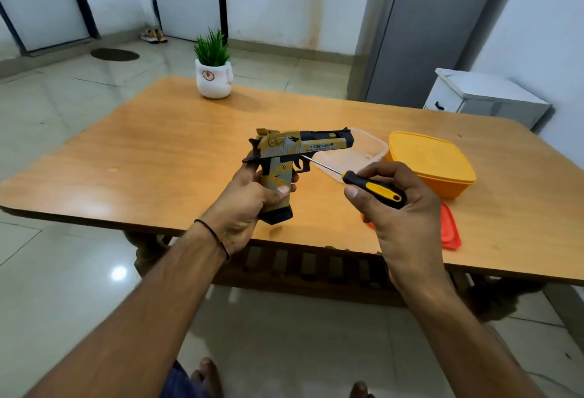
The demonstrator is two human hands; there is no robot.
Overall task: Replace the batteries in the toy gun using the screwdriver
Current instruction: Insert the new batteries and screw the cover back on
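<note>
A tan, grey and black toy gun (303, 145) is held upright above the wooden table (151, 157), barrel pointing right. My left hand (249, 198) grips its handle from the left. My right hand (395, 208) grips the black and yellow handle of a screwdriver (373, 187). The thin metal shaft slants up to the left, and its tip touches the gun's frame just above the trigger guard. No batteries are visible.
A clear plastic container (363, 151) lies behind the gun, with a yellow lidded box (433, 160) to its right. A red lid (450, 230) lies near the table's front edge. A potted plant (213, 72) stands at the back. A white cabinet (486, 97) is at the far right.
</note>
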